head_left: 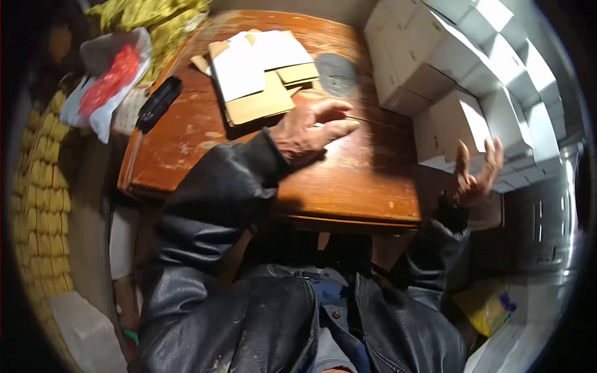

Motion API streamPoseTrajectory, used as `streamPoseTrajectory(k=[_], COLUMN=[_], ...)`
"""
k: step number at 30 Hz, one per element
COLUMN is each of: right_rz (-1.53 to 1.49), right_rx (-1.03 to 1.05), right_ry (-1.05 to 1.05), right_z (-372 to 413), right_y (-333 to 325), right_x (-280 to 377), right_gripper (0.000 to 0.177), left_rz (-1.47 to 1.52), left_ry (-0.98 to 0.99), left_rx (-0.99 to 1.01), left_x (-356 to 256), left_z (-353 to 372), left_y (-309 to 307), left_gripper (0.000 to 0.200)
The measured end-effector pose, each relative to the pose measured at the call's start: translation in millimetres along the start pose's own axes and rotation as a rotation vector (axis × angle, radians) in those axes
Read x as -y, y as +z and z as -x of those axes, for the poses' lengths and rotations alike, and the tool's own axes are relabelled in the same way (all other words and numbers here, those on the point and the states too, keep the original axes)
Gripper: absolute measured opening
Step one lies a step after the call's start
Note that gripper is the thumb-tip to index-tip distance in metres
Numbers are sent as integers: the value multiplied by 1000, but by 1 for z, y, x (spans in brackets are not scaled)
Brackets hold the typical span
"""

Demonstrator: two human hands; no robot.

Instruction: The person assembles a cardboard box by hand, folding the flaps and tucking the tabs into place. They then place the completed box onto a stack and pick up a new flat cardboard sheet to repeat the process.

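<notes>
Two palms open, nothing held

The left hand [311,127] lies on the wooden table [373,180], fingers apart and empty, just beside the flat cardboard sheets [258,74]. Off the table's edge the right hand [476,173] is raised, fingers spread, empty, near white boxes [435,56].

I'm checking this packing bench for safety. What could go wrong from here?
The open right hand is raised beside the stacked white cardboard boxes; a careless swing might topple them. The black oblong tool lies near the left edge of the brown wooden table and could be knocked off. The open left hand rests by the loose flat cardboard sheets, which may slide.
</notes>
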State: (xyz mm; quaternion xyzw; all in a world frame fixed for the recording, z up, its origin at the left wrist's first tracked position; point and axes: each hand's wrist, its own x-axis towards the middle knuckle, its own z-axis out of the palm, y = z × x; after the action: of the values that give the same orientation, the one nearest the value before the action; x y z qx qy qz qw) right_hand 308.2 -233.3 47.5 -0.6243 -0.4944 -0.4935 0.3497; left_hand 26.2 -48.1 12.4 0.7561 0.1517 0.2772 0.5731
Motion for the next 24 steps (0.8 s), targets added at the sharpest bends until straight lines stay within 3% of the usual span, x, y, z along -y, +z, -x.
streamPoseTrajectory(k=[2, 4, 6, 8, 9, 12, 14, 15, 16, 18, 19, 24], right_rz=[-107, -330, -400, -566, -559, -822, -987, -919, -849, -823, -858, -888], right_rx=[-35, -68, 97, 244, 300, 465, 510, 550, 587, 788, 814, 977], right_ry=[32, 45, -73, -60, -108, 7, 122, 119, 117, 174, 195, 163], right_z=[-8, -12, -24, -30, -31, -27, -20, -16, -14, -15, -13, -7], right_y=[-6, -3, 7, 33, 51, 120, 165, 188, 208, 233, 243, 248], right_x=[28, 47, 83, 113, 123, 142, 153, 158, 161, 168, 174, 193], right_gripper=[38, 35, 30, 31, 32, 37, 41, 38, 36, 61, 64, 65], left_rz=[-26, -231, -437, -596, -766, -812, -910, -935, -955, -992, -1022, -914], left_ry=[55, 241, 485, 555, 774, 566, 315, 74, -46, -283, -405, -580], left_rx=[-10, -103, -332, -539, -656, -928, -1024, -940, -922, -880, -846, -799], left_x=[8, 10, 19, 13, 12, 19, 33, 36, 35, 32, 30, 41], left_z=[-1, 0, -4, -5, -9, 0, 10, 16, 18, 22, 20, 14], left_y=[3, 4, 0, -11, -25, -67, -86, -94, -95, -95, -95, -97], left_gripper=[44, 37, 32, 30, 27, 32, 42, 51, 53, 58, 61, 59])
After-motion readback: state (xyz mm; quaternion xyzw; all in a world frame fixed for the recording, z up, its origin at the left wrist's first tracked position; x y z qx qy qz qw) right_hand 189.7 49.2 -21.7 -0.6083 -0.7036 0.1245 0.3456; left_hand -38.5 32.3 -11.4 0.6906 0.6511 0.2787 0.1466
